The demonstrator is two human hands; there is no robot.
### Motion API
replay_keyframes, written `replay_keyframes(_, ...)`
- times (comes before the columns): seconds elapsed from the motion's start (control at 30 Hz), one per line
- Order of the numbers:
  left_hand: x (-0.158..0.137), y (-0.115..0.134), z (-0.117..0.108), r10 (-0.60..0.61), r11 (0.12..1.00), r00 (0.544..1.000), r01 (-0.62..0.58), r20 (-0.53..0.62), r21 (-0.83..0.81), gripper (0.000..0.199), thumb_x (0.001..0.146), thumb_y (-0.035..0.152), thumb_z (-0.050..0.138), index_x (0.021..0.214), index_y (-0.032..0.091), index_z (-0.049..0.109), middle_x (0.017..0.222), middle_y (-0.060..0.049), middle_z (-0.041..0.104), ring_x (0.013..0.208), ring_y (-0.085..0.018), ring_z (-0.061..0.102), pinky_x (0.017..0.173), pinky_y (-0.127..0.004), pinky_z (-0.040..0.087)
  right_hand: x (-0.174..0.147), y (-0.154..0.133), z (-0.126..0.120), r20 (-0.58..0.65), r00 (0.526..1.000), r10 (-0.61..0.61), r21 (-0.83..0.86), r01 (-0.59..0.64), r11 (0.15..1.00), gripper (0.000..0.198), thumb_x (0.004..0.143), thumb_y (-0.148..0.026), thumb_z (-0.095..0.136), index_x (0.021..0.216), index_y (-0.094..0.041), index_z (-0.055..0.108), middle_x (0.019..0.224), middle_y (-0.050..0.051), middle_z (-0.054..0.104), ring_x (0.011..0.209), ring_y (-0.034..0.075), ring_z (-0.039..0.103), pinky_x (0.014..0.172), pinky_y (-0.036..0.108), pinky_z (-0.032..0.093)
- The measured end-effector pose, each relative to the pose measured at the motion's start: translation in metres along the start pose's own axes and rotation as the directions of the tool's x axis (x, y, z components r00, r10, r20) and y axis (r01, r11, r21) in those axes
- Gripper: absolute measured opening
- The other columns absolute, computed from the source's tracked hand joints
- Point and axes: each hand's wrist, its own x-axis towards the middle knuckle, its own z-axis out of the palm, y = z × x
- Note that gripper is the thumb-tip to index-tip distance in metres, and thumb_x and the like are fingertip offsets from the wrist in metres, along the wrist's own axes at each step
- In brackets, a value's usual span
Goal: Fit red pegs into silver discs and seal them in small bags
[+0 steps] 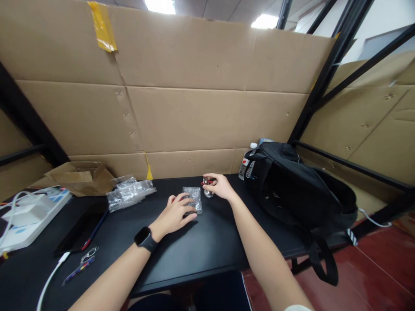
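My left hand (177, 212), with a dark watch on its wrist, reaches over a small clear plastic bag (196, 199) lying on the black table (194, 255). Its fingers are spread, and they touch or hover just above the bag's left side; I cannot tell which. To the right of the bag, my right hand (220, 186) has its thumb and fingers around a small shiny, rounded object (208, 193) with a bit of red on it. That object stands on or just above the table. Its exact kind is too small to make out.
A black backpack (292, 185) and a water bottle (245, 166) stand on the right. Left are crumpled clear bags (129, 192), an open brown paper bag (81, 179), a dark phone or tablet (79, 226), a keychain (81, 264) and a white power strip (35, 224). Cardboard (194, 121) walls the back.
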Motion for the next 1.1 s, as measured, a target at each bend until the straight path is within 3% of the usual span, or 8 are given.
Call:
replay_keyframes(0.13, -0.003, -0.004, 0.002, -0.005, 0.999, 1.0, 0.006, -0.025, 0.038, 0.027, 0.096, 0.044, 0.055, 0.119, 0.042, 0.07, 0.126, -0.005, 0.065, 0.13, -0.031, 0.044, 0.104, -0.048, 0.031, -0.005, -0.007, -0.004, 0.111, 0.987, -0.114, -0.267, 0.141, 0.953, 0.044, 0.066, -0.018, 0.08, 0.11, -0.022, 0.074, 0.101, 0.004, 0.066, 0.071, 0.012, 0.059, 0.075, 0.027, 0.05)
replay_keyframes(0.27, -0.003, -0.006, 0.006, -0.026, 0.999, 1.0, 0.026, 0.013, 0.036, 0.035, 0.099, 0.042, 0.05, 0.132, 0.036, 0.06, 0.13, -0.007, 0.064, 0.134, -0.031, 0.041, 0.106, -0.05, 0.031, -0.01, -0.016, -0.006, 0.204, 0.968, -0.147, -0.34, 0.211, 0.916, 0.043, 0.065, -0.016, 0.079, 0.107, -0.024, 0.074, 0.106, 0.005, 0.063, 0.085, 0.016, 0.062, 0.083, 0.029, 0.048)
replay_keyframes(0.43, -0.004, -0.008, 0.005, -0.002, 1.0, 0.998, 0.0, 0.063, 0.026, 0.029, 0.1, 0.041, 0.047, 0.122, 0.034, 0.064, 0.132, -0.006, 0.064, 0.136, -0.032, 0.038, 0.105, -0.052, 0.03, -0.014, -0.025, -0.007, 0.35, 0.93, -0.11, -0.399, 0.254, 0.881, 0.043, 0.062, -0.022, 0.084, 0.104, -0.025, 0.076, 0.098, 0.004, 0.067, 0.087, 0.02, 0.063, 0.079, 0.028, 0.046)
replay_keyframes(0.63, -0.004, -0.005, 0.004, 0.03, 0.997, 0.999, -0.032, 0.032, 0.071, 0.032, 0.099, 0.039, 0.05, 0.128, 0.047, 0.063, 0.138, -0.002, 0.059, 0.134, -0.034, 0.038, 0.103, -0.052, 0.032, -0.02, -0.032, -0.004, 0.473, 0.879, 0.064, -0.451, 0.18, 0.874, 0.028, 0.059, -0.026, 0.085, 0.085, -0.022, 0.076, 0.077, -0.001, 0.07, 0.067, 0.016, 0.062, 0.062, 0.023, 0.042)
replay_keyframes(0.87, -0.004, 0.0, 0.005, 0.037, 0.986, 0.997, -0.048, 0.07, 0.162, 0.038, 0.1, 0.038, 0.05, 0.138, 0.044, 0.055, 0.14, -0.003, 0.056, 0.133, -0.033, 0.038, 0.104, -0.053, 0.032, -0.021, -0.036, 0.003, 0.502, 0.824, 0.265, -0.602, 0.113, 0.79, 0.033, 0.057, -0.039, 0.086, 0.08, -0.019, 0.073, 0.078, 0.002, 0.072, 0.068, 0.016, 0.065, 0.059, 0.022, 0.043)
replay_keyframes(1.1, -0.005, -0.003, 0.001, 0.047, 0.992, 0.992, -0.06, 0.115, 0.11, 0.037, 0.1, 0.039, 0.049, 0.136, 0.044, 0.058, 0.143, -0.002, 0.056, 0.132, -0.032, 0.038, 0.105, -0.053, 0.032, -0.02, -0.034, 0.002, 0.46, 0.838, 0.294, -0.615, 0.061, 0.787, 0.029, 0.066, -0.041, 0.081, 0.082, -0.018, 0.071, 0.077, 0.002, 0.072, 0.067, 0.015, 0.065, 0.057, 0.021, 0.042)
